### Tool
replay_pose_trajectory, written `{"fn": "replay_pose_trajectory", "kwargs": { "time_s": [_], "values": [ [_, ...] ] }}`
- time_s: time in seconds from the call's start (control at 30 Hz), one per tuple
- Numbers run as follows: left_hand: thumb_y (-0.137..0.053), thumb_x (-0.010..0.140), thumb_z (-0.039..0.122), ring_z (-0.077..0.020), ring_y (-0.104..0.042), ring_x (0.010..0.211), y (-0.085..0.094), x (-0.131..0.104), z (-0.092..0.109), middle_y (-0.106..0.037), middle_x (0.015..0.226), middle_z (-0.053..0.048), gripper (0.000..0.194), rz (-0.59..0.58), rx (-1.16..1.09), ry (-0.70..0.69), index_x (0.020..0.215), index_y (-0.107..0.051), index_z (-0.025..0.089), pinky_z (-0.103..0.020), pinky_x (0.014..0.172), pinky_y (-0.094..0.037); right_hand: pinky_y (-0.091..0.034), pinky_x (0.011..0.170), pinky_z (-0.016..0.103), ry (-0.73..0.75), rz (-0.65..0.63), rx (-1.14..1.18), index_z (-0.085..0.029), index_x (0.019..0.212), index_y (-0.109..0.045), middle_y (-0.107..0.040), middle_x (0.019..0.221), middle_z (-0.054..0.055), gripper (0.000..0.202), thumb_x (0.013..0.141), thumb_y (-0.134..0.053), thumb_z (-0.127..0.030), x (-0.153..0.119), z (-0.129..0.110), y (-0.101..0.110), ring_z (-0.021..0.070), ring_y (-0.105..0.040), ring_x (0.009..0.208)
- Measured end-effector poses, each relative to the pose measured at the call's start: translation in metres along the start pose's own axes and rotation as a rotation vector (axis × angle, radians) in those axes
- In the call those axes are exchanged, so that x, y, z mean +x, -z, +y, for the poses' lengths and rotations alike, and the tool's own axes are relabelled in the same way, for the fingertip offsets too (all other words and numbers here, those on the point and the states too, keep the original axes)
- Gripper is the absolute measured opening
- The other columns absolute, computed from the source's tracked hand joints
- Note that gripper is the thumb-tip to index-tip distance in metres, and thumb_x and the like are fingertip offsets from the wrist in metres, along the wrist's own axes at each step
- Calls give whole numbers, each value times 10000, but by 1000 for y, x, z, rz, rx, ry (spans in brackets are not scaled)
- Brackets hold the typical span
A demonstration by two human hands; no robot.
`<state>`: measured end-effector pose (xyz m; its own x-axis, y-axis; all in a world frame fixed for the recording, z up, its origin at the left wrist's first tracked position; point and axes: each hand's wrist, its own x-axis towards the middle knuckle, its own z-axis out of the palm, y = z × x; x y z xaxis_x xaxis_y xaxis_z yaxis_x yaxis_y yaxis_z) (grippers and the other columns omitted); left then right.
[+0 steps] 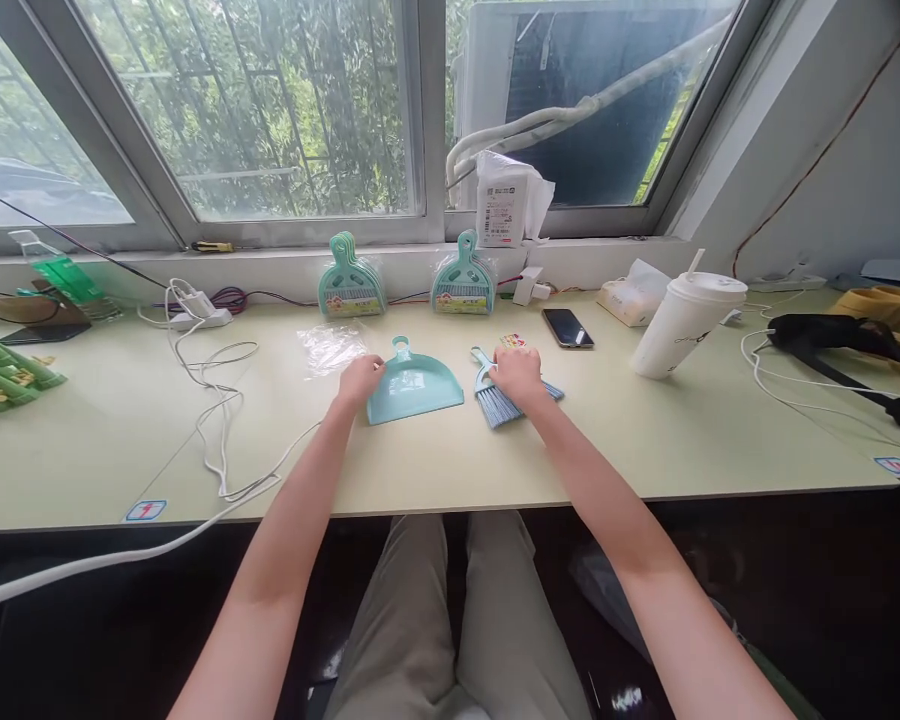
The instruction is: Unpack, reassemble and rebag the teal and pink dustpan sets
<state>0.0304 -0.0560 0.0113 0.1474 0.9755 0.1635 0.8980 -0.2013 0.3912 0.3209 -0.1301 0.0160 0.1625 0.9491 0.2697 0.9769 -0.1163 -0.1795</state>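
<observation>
A light green dustpan [415, 388] lies on the pale table [435, 470], its handle toward the window. My left hand [361, 381] is closed at the dustpan's left edge, fingers pressed together on the rim. To the right lies a small brush [498, 408] with blue-grey bristles fanned toward me. My right hand [517, 374] rests over the brush with fingers curled, hiding part of it; bristles show on both sides of the hand. Just behind this hand is a small colourful label [513, 341]. A crumpled clear plastic bag [333, 349] lies behind my left hand.
Two wrapped dustpan sets [352, 280] stand against the sill. On the right are a phone [568, 328], tissue pack [634, 294], white cup [682, 325] and black strap [825, 340]. White cables [221, 400] and green bamboo-like sticks [7, 372] lie on the left.
</observation>
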Motion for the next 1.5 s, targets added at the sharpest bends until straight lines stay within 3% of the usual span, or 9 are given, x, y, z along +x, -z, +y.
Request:
{"fn": "replay_pose_trajectory", "kwargs": {
  "time_s": [0.13,0.4,0.63,0.9,1.03,1.13,1.27,1.37,1.5],
  "values": [
    [-416,900,377,-278,-601,1056,3,-1,1,-704,1095,-100,329,68,-26,51,955,-702,223,-341,824,-456,-361,908,476,-10,4,-52,-157,976,-629,-679,965,203,172,869,-574,-281,-1,-2,4,329,-614,979],
    [-489,881,380,-290,-619,951,5,-2,-1,-710,994,-113,284,112,9,6,849,-711,207,-374,784,-460,-423,818,385,-9,-152,38,-217,1188,-598,-695,1025,126,442,761,-679,-303,-4,-1,10,311,-623,1002],
    [-551,852,345,-253,-613,886,4,-6,7,-696,852,-92,222,125,24,-70,742,-678,199,-326,751,-448,-425,776,329,-55,57,127,-208,1197,-556,-709,958,81,432,772,-630,-244,-7,-7,24,260,-640,930],
    [-518,856,415,-124,-530,609,-10,-25,44,-601,626,-25,353,-282,-472,-528,671,-645,143,-250,623,-410,-409,737,291,162,-26,221,-221,1137,-575,-727,906,25,369,774,-642,-226,-27,-40,23,229,-641,858],
    [-628,805,443,-171,-587,839,-5,-23,49,-642,848,-55,309,-123,-504,-552,841,-682,141,-287,765,-455,-412,751,287,221,-47,239,-208,1099,-582,-720,954,38,299,805,-621,-249,-30,-46,16,222,-637,885],
    [-754,704,461,-232,-560,1080,-2,-16,37,-619,1128,-80,506,-63,-435,-558,1120,-646,194,-348,906,-448,-407,761,281,277,-85,261,-205,1083,-583,-715,947,26,281,810,-629,-258,-29,-45,17,210,-632,889],
    [-781,705,411,-195,-629,889,-9,-15,28,-666,984,-58,602,-137,-400,-518,1227,-596,173,-335,851,-467,-395,760,271,314,-122,299,-192,1080,-592,-712,930,15,288,804,-640,-257,-29,-42,21,191,-623,871],
    [-763,740,382,-175,-630,814,-13,-18,32,-681,948,-53,511,-60,-303,-549,1183,-618,173,-321,820,-475,-388,728,260,358,-186,336,-199,1088,-594,-709,891,-1,321,784,-669,-273,-28,-38,23,181,-622,835],
    [-741,767,323,-220,-599,987,-16,-22,39,-659,1106,-90,503,95,-105,-690,1232,-586,208,-339,846,-490,-388,704,261,379,-231,384,-228,1081,-599,-706,870,-10,327,775,-692,-297,-25,-34,18,178,-623,816]
  ]
}}
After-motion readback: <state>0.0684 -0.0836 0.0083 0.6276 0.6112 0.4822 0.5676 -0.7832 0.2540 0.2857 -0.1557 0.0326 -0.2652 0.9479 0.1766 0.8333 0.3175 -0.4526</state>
